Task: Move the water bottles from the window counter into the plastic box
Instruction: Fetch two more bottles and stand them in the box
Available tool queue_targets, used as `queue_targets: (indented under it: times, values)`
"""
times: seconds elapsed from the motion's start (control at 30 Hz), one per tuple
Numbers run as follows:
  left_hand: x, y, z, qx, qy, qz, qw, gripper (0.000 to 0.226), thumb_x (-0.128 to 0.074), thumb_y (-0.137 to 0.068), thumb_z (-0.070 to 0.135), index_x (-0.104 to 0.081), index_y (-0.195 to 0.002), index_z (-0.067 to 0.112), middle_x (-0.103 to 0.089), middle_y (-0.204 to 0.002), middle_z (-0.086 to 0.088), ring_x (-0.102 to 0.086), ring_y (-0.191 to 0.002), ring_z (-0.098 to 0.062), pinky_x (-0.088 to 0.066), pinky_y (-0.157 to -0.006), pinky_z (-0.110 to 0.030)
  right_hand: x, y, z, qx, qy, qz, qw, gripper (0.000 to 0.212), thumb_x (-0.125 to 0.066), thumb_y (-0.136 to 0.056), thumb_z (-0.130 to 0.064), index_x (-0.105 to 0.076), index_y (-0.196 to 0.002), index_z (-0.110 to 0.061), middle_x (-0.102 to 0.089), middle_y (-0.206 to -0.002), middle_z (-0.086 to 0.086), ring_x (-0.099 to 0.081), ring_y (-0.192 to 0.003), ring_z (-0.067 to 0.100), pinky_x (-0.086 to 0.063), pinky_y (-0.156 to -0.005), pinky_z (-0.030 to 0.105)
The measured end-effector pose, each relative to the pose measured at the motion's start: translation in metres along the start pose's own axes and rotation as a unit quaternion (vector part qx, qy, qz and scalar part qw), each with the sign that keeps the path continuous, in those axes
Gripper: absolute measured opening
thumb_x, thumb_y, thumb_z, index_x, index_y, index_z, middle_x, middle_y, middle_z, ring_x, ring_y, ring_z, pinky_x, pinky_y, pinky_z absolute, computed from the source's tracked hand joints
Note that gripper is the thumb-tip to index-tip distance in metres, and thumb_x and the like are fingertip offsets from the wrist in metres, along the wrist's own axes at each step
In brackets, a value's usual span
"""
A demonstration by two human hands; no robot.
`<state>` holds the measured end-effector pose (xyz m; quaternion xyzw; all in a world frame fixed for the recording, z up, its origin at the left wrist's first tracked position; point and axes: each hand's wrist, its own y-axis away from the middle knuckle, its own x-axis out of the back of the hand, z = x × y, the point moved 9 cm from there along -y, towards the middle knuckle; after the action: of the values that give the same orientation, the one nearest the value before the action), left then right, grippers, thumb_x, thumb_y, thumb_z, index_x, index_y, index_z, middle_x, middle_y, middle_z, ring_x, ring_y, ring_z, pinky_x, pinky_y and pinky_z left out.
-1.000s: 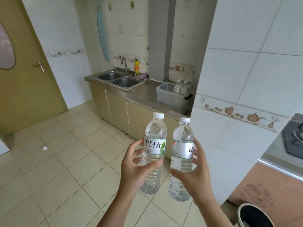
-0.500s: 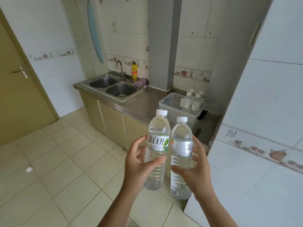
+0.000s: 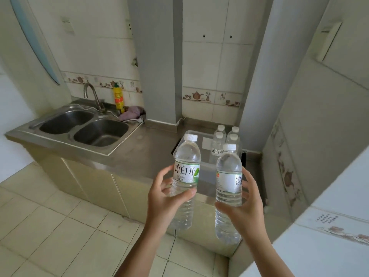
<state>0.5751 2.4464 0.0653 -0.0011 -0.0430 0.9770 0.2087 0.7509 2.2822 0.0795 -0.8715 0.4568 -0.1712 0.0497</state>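
Note:
My left hand (image 3: 162,198) grips a clear water bottle (image 3: 186,170) with a white cap and green-white label, held upright. My right hand (image 3: 243,206) grips a second upright water bottle (image 3: 228,176). Both bottles hang in the air in front of the steel counter's edge. Behind them on the counter stands a clear plastic box (image 3: 206,168), partly hidden by the bottles. Several more capped bottles (image 3: 219,141) stand upright in the box's far right corner.
The steel counter (image 3: 139,150) carries a double sink (image 3: 85,128) with a tap at left, a yellow bottle (image 3: 118,97) and a purple cloth (image 3: 132,112). A grey pillar (image 3: 157,56) rises behind. A tiled wall corner (image 3: 319,176) juts out close on my right.
The view has moved closer to the counter, so the plastic box now sits directly behind the two held bottles. Both hands keep their grip.

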Motion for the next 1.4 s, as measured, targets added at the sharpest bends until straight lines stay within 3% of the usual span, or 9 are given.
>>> queue_targets:
  times: [0.2,0.37,0.63,0.8,0.93,1.07,1.13,1.23,1.4]
  values:
    - [-0.049,-0.084,-0.017,0.001,0.036,-0.052,0.998,0.073,-0.093,-0.053,0.010,-0.062,-0.107,0.049,-0.074,-0.104,-0.001,-0.073,-0.092,-0.020,-0.058,-0.085,-0.044,-0.007,-0.081,0.039,-0.025,0.008,0.047,0.999,0.099,-0.086,-0.054,0.002,-0.041,-0.134,-0.034,-0.058,-0.114,-0.017,-0.055,-0.098,-0.009,-0.048,-0.079,0.022]
    - [-0.103,-0.154,-0.030,0.002,0.052,-0.068,0.996,0.077,-0.095,-0.047,0.021,-0.058,-0.107,0.051,-0.070,-0.112,0.000,-0.070,-0.099,-0.018,-0.058,-0.082,-0.036,-0.007,-0.151,0.070,-0.036,-0.007,0.093,0.995,0.098,-0.086,-0.053,0.001,-0.042,-0.131,-0.038,-0.060,-0.117,-0.013,-0.057,-0.106,0.005,-0.050,-0.085,0.032]
    - [-0.193,-0.228,-0.046,-0.013,0.058,-0.154,0.986,0.081,-0.091,-0.061,0.006,-0.048,-0.118,0.044,-0.061,-0.121,0.010,-0.064,-0.103,-0.002,-0.053,-0.081,-0.022,-0.009,-0.223,0.091,-0.017,-0.018,0.162,0.986,0.096,-0.088,-0.053,0.000,-0.042,-0.128,-0.037,-0.055,-0.108,-0.021,-0.054,-0.095,-0.009,-0.045,-0.071,0.012]
    - [-0.217,-0.247,-0.072,-0.001,0.044,-0.207,0.977,0.084,-0.092,-0.060,0.011,-0.048,-0.121,0.048,-0.060,-0.123,0.014,-0.062,-0.112,-0.011,-0.054,-0.085,-0.027,-0.017,-0.231,0.109,-0.032,-0.025,0.182,0.982,0.094,-0.090,-0.055,-0.009,-0.039,-0.121,-0.053,-0.053,-0.117,-0.028,-0.055,-0.105,-0.005,-0.046,-0.078,0.014]
    - [-0.218,-0.247,-0.090,-0.001,0.022,-0.233,0.972,0.087,-0.093,-0.058,0.013,-0.046,-0.123,0.046,-0.057,-0.127,0.012,-0.057,-0.119,-0.014,-0.052,-0.090,-0.024,-0.022,-0.230,0.120,-0.040,-0.046,0.182,0.981,0.094,-0.090,-0.057,-0.009,-0.041,-0.130,-0.042,-0.053,-0.124,-0.023,-0.055,-0.113,0.003,-0.050,-0.088,0.028]
    - [-0.218,-0.245,-0.095,-0.008,0.006,-0.248,0.969,0.083,-0.091,-0.054,0.024,-0.046,-0.119,0.049,-0.056,-0.127,0.018,-0.054,-0.122,-0.010,-0.048,-0.099,-0.033,-0.021,-0.228,0.120,-0.033,-0.047,0.204,0.977,0.097,-0.089,-0.057,-0.006,-0.038,-0.124,-0.053,-0.049,-0.120,-0.036,-0.052,-0.115,-0.004,-0.047,-0.087,0.019]
    - [-0.217,-0.244,-0.098,-0.011,-0.002,-0.250,0.968,0.081,-0.090,-0.054,0.025,-0.047,-0.117,0.050,-0.057,-0.125,0.020,-0.052,-0.123,-0.008,-0.048,-0.099,-0.032,-0.023,-0.225,0.124,-0.030,-0.042,0.199,0.979,0.099,-0.090,-0.056,-0.007,-0.037,-0.126,-0.054,-0.048,-0.126,-0.030,-0.050,-0.119,-0.002,-0.047,-0.089,0.018]
    - [-0.215,-0.240,-0.112,0.005,-0.011,-0.252,0.968,0.078,-0.090,-0.054,0.025,-0.047,-0.114,0.051,-0.057,-0.121,0.021,-0.052,-0.121,-0.006,-0.048,-0.100,-0.033,-0.027,-0.220,0.134,-0.041,-0.020,0.185,0.982,0.097,-0.091,-0.056,-0.010,-0.039,-0.134,-0.039,-0.049,-0.133,-0.007,-0.052,-0.121,0.010,-0.048,-0.096,0.029]
    - [-0.211,-0.230,-0.137,0.030,-0.046,-0.269,0.962,0.081,-0.089,-0.052,0.032,-0.043,-0.118,0.040,-0.055,-0.117,0.030,-0.053,-0.118,0.002,-0.048,-0.102,-0.039,-0.032,-0.204,0.156,-0.094,0.083,0.171,0.977,0.077,-0.091,-0.057,-0.022,-0.047,-0.114,-0.051,-0.057,-0.116,-0.009,-0.059,-0.105,0.007,-0.054,-0.084,0.032]
